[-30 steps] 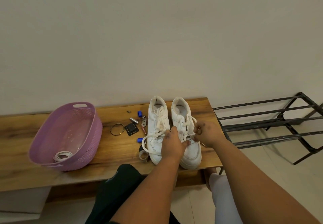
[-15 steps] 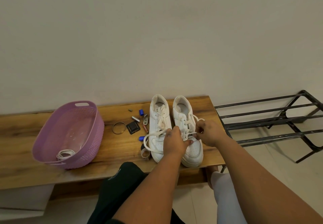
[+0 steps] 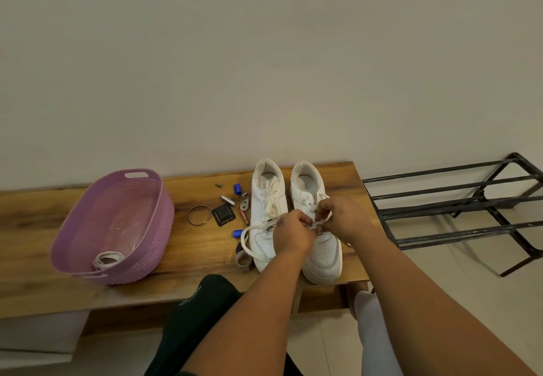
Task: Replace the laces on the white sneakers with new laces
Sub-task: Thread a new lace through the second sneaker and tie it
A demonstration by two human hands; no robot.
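Both hands meet over the right sneaker (image 3: 320, 246) of two white sneakers standing side by side near the desk's (image 3: 191, 255) right end, and they hide its middle eyelets, so how far the lace (image 3: 318, 224) is threaded cannot be made out. The left hand (image 3: 292, 236) has its grip curled tight on that lace, and the right hand (image 3: 342, 218) pinches the lace's other part just beside it. The left sneaker (image 3: 267, 214) trails one loose lace loop toward the desk's front edge, and one coiled white lace (image 3: 108, 259) lies in the purple basket (image 3: 152, 228) at the left.

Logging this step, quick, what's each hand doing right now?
Left hand: closed, pinching the lace over the right sneaker.
Right hand: closed, pinching the same lace.
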